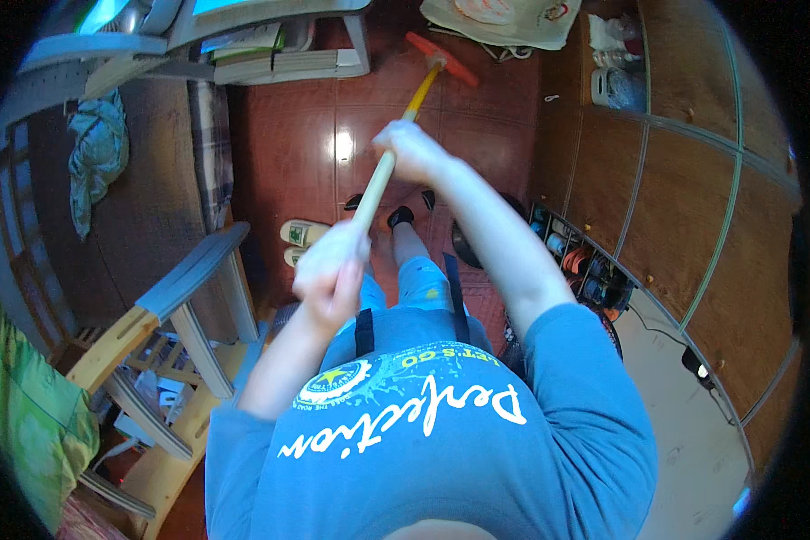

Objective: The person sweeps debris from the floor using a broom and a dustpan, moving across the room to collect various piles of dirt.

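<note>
Both of my hands are closed around the pale yellow handle of a long-handled floor tool (375,191). Its red crosswise head (442,59) rests at the far end, over the reddish tiled floor (288,135) beside a pale bag. Higher up the shaft, toward the head, my right hand (411,151) grips with the arm stretched forward. Nearer my body, my left hand (331,274) wraps the handle's near part and is slightly blurred. The shaft slants from near left to far right. Whether the head is a broom or a mop, I cannot tell.
Beige slippers (303,234) lie on the floor left of my feet. Wooden cabinets (693,189) line the right, with a shoe rack (585,265) low down. A pale bag (504,25) stands at the far end. To the left are a desk shelf (292,67) and wooden-framed furniture (112,346).
</note>
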A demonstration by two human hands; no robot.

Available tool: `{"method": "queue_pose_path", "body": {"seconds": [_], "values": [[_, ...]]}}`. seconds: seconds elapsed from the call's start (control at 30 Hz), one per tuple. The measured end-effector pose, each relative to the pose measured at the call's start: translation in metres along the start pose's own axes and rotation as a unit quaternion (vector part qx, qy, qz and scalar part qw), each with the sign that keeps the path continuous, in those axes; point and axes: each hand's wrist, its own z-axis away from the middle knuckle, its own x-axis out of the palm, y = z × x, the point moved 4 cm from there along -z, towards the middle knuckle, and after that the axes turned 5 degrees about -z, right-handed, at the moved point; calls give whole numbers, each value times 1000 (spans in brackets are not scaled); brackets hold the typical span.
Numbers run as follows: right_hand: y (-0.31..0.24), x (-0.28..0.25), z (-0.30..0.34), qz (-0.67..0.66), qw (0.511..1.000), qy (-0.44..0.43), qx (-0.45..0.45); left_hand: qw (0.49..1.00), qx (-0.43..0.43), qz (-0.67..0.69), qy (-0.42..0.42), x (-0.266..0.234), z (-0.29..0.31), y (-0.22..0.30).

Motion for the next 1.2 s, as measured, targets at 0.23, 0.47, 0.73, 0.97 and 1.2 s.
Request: {"method": "queue_pose_path", "body": {"seconds": [0.23, 0.47, 0.73, 0.97, 1.2], "values": [[-36, 60, -6, -74, 993, -85, -44, 989, -55, 65, 117, -26, 34, -1], [-115, 74, 7, -132, 982, -117, -67, 985, -9, 170, 39, -68, 39, 47], [-123, 51, 0, -66, 991, -114, -39, 992, 32, 124, -10, -88, 33, 54], [-99, 82, -57, -46, 980, -195, -2, 974, -46, 117, 188, -101, 39, 3], [-135, 111, -77, -51, 972, -227, -39, 951, -50, 90, 293, -129, 63, 3]]}}
